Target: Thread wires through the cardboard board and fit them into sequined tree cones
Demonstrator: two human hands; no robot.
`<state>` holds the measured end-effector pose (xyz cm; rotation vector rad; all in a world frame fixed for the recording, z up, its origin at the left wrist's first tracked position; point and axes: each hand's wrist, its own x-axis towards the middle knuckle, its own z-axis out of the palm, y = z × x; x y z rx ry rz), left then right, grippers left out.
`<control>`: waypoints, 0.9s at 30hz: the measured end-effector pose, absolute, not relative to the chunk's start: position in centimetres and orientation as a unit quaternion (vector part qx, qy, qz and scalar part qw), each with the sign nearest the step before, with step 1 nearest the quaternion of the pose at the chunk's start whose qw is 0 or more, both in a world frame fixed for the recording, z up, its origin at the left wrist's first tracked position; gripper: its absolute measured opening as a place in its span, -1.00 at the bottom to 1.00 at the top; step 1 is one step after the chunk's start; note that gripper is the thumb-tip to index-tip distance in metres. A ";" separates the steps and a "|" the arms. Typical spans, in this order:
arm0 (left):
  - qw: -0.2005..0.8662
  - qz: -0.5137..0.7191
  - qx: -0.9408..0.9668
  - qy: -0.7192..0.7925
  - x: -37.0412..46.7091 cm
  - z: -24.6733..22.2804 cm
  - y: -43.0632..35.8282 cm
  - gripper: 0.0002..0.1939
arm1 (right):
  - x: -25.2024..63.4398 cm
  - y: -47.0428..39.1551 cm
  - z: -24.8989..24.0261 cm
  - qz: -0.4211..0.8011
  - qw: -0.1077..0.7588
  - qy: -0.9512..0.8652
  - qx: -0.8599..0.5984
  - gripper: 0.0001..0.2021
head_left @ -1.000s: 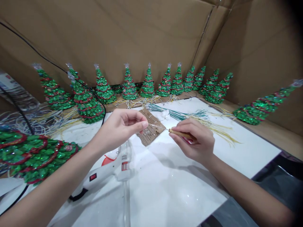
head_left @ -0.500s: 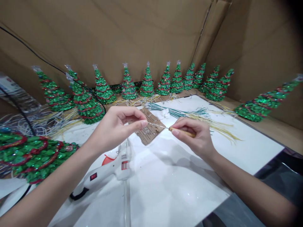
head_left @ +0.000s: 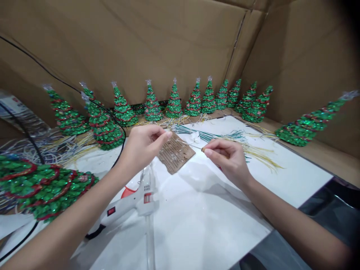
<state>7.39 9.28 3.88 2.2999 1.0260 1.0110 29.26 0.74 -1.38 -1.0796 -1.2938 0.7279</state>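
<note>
My left hand (head_left: 147, 144) is closed in a pinch above a glue-stained piece of cardboard (head_left: 176, 155). A thin pale strand (head_left: 182, 141) runs from its fingertips toward my right hand. My right hand (head_left: 226, 159) is wrapped round a slim tool (head_left: 203, 149) with a yellow-brown handle, most of it hidden in the palm. The tool's thin shaft points left at the strand; whether they touch I cannot tell. Below my left forearm a white glue gun (head_left: 146, 195) lies on the white board (head_left: 197, 225), a clear glue stick at its rear.
Several green Christmas trees (head_left: 174, 99) with red garlands line the cardboard wall. One large tree (head_left: 50, 187) lies at the left and another (head_left: 306, 123) leans at the right. Bundled green and yellow wires (head_left: 219, 135) lie behind my hands. A black cable (head_left: 42, 62) crosses the left side.
My hands have drawn slightly apart, the left fingertips shifting a little left and up. Less of the tool's handle shows in my right hand. The view has shifted slightly.
</note>
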 end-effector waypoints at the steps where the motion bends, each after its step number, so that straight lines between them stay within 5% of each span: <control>1: 0.176 0.356 0.835 0.381 7.8 3.4 9.8 -0.67 | 29.2 0.8 -1.3 0.309 0.605 -0.564 -0.470 -0.83; 4: 0.103 0.313 0.858 0.394 8.6 2.3 11.5 -0.68 | 29.2 1.0 -1.1 0.278 0.592 -0.585 -0.479 -0.83; 10: 0.201 0.310 0.863 0.343 7.8 2.8 10.7 -0.69 | 29.2 1.2 -0.8 0.225 0.583 -0.624 -0.469 -0.87; 19: -0.039 0.264 0.939 0.218 6.3 3.2 7.0 -0.83 | 28.7 0.9 -0.9 0.197 0.540 -0.675 -0.462 -0.92; 27: -0.157 0.171 0.948 0.218 6.5 3.5 6.2 -0.73 | 28.6 0.7 -0.9 0.151 0.504 -0.721 -0.451 -0.93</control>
